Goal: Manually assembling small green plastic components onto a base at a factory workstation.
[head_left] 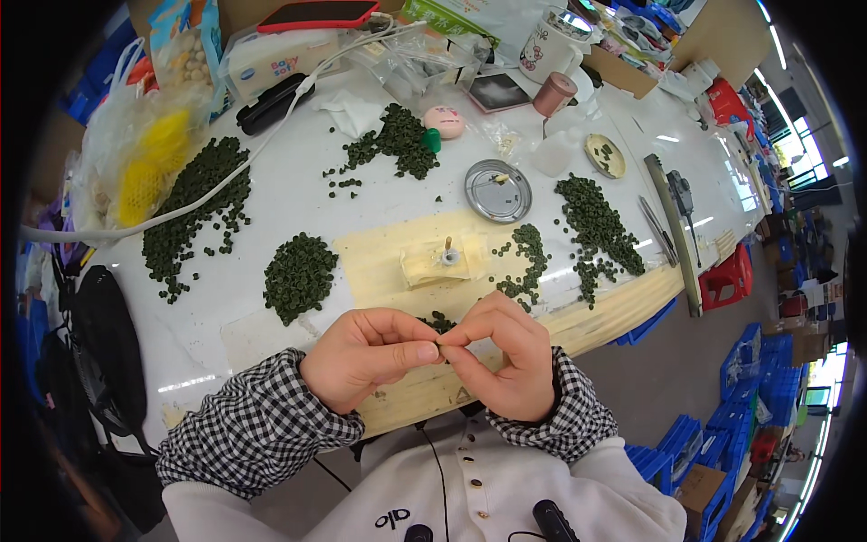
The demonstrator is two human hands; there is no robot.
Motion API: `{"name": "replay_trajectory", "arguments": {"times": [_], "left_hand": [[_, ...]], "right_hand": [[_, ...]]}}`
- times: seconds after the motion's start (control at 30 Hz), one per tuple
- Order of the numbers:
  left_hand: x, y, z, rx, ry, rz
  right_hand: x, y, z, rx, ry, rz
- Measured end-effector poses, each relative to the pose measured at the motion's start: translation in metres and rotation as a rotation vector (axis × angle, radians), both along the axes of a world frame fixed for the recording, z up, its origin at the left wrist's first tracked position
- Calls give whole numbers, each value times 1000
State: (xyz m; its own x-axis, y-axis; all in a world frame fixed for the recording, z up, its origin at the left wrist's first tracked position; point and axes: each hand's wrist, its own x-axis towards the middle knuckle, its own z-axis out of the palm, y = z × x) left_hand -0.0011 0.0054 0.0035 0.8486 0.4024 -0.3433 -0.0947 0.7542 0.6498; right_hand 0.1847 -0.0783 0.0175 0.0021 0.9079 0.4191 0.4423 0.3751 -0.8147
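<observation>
My left hand and my right hand meet at the near edge of the table, thumbs and forefingers pinched together. Between the fingertips is a small dark green piece, mostly hidden. Just beyond them lies a small heap of like pieces, partly covered by my fingers. Farther off, a pale block wrapped in tape sits on a yellowish mat, with a short metal pin standing on it. A round pile of dark green pieces lies to the left, and a scattered group to the right.
More dark green heaps lie at the far left, back middle and right. A round metal lid, tweezers, a mug and a red-cased phone are about. A white cable crosses the left side.
</observation>
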Motion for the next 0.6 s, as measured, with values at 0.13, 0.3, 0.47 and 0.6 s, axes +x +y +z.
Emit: {"name": "replay_trajectory", "arguments": {"times": [0.13, 0.3, 0.47, 0.6], "left_hand": [[4, -5, 4, 126, 64, 80], [2, -6, 2, 167, 34, 107], [1, -7, 2, 110, -24, 98], [2, -9, 2, 213, 1, 148]], "right_hand": [[0, -2, -6, -158, 220, 29], [-7, -5, -5, -391, 614, 98], [-6, -7, -9, -514, 856, 220], [-5, -6, -10, -580, 906, 271]]}}
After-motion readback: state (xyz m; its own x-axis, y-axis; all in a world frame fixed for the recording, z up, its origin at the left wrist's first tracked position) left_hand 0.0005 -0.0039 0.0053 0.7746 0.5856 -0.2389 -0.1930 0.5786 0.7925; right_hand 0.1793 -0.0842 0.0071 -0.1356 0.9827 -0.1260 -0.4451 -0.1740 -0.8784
